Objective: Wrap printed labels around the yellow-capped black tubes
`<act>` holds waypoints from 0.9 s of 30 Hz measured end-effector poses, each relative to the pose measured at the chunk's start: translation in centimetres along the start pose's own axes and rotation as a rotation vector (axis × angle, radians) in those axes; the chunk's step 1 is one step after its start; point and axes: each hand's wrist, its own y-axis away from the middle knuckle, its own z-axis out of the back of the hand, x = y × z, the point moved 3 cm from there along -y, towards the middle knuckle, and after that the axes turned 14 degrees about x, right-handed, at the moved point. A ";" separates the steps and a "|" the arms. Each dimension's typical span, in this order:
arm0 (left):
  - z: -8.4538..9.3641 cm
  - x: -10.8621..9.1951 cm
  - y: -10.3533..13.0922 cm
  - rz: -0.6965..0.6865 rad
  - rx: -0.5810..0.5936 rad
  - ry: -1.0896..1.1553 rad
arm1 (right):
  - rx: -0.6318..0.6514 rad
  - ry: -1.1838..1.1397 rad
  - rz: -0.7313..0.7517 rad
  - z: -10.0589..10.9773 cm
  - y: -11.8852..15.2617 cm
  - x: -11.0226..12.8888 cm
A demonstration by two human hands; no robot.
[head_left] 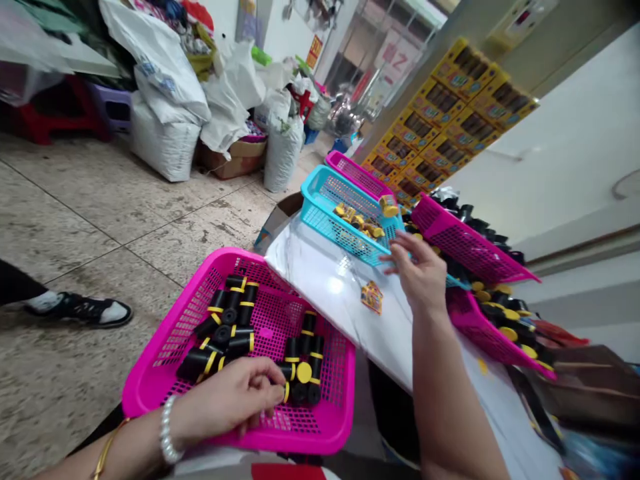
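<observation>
Inside the pink basket (pixel 235 257), my left hand (pixel 243 393) is closed, with its fingers curled down. A yellow edge shows right at its fingertips; whether the fingers grip that piece is hidden. Several black cylinders with yellow caps (pixel 245 303) lie around it. My right hand (pixel 417 270) is raised over the table beside the blue basket (pixel 320 223), fingers apart and holding nothing. A yellow-labelled cylinder (pixel 389 205) appears in the air above that basket, apart from the fingers. More labelled cylinders (pixel 357 220) lie inside. A small printed orange piece (pixel 371 297) is on the table.
The white table (pixel 335 287) carries another pink basket (pixel 493 327) of black and yellow cylinders at right, and one above it (pixel 470 240). Yellow boxes (pixel 440 127) are stacked behind. White sacks (pixel 167 133) stand on the floor; a person's shoe (pixel 83 309) is at left.
</observation>
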 end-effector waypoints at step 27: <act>3.3 -4.0 -1.0 -0.354 -0.473 0.025 | 0.536 -0.208 -0.034 -14.8 13.1 3.3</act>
